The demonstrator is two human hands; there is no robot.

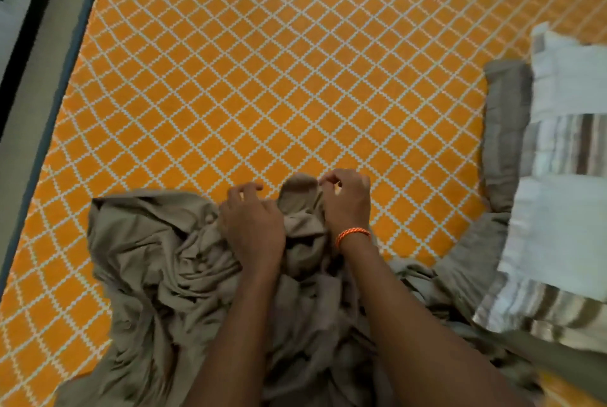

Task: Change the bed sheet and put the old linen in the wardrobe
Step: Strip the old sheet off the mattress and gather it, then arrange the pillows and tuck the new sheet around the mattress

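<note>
The right hand (pixel 346 201) pinches a raised fold of the crumpled beige sheet (pixel 157 262) between thumb and curled fingers, just right of the frame's centre and low in it. The left hand (pixel 253 226) lies knuckles-up on the same sheet just beside it, fingers bent into the cloth; whether they close round a fold or only press on it cannot be told, since the fingertips are blurred and partly hidden. Both forearms enter from the bottom edge, and the right wrist carries an orange bracelet (pixel 353 235). The sheet is heaped in the lower middle of the frame on an orange diamond-patterned bed cover (pixel 262 78), its lower part cut off by the bottom edge and covered by the arms. At the right edge a striped pillow (pixel 565 196) is cut off, with a grey folded cloth (pixel 505 137) just beside it.
</note>
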